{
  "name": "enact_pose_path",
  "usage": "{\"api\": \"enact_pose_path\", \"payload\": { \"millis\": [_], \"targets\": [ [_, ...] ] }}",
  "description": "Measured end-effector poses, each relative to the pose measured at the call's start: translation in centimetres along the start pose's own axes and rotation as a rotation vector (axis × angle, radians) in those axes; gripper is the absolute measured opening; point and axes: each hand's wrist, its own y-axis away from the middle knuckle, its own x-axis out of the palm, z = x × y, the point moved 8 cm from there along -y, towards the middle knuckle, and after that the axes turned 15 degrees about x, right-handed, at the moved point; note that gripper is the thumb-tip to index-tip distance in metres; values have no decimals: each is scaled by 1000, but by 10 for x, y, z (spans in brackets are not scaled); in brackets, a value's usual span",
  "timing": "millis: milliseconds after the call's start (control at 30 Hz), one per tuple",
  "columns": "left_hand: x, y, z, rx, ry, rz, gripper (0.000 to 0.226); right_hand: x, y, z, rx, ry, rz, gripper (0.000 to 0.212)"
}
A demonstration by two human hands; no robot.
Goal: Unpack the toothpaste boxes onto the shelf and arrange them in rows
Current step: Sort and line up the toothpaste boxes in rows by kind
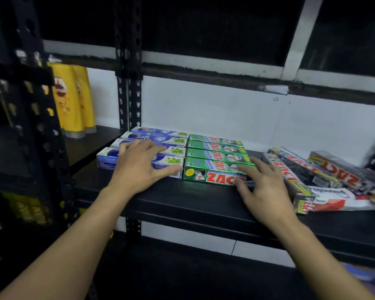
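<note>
- The blue Safi boxes [160, 138] lie flat in a row of four, running front to back. Their long sides touch, which looks meant to keep the labels readable and the block compact.
- The green Zact boxes [212, 148] form a second row of four just beside them. The two rows meet end to end, so each brand gets its own lane on the black shelf [182, 204].
- The left hand [139, 167] rests on top of the nearer Safi boxes with its fingers spread wide. The thumb lies along the front face of the front Safi box [105, 162], holding nothing. I judge it is steadying or squaring that row.
- The right hand [266, 191] has relaxed, fairly straight fingers on the right end of the front green Zact box [212, 176], and the thumb is against its front face. It seems to be nudging the box into line rather than gripping it.
- Both arranged rows sit directly under and between the hands.
- The black Zact boxes [288, 178] lie askew in a loose pile just right of the right hand, and a Pepsodent box [329, 202] lies partly beneath them. All of these are still unsorted.
- Yellow bottles [74, 100] stand in the neighbouring bay, beyond the perforated upright [128, 83].
</note>
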Motion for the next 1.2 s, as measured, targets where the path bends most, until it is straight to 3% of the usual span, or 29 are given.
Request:
{"api": "enact_pose_path", "payload": {
  "millis": [167,333,400,567,733,967,1067,1167,1200],
  "targets": [
    [-8,-1,-27,72,-22,-69,72,-45,16,-19,-50,46,-131,35],
    [-10,-31,-106,211,67,-148,56,-83,6,-84,0,31,-208,28],
    [-5,-46,-144,253,124,-148,54,-88,4,-115,41,22,-193,32],
    [21,-64,-236,352,290,-70,58,-57,13,-170,57,84,30,62],
    [57,-61,-284,407,381,51,63,-70,26,-174,80,-12,-2,59],
    [63,-60,-285,414,396,38,56,-93,42,-178,51,-161,-39,45],
    [64,-59,-286,422,392,46,55,-108,39,-174,9,-190,-115,33],
    [64,-58,-287,424,399,56,53,-138,32,-177,1,-166,-359,14],
    [64,-58,-287,426,399,60,53,-147,28,-183,25,-128,-437,16]
  ]
}}
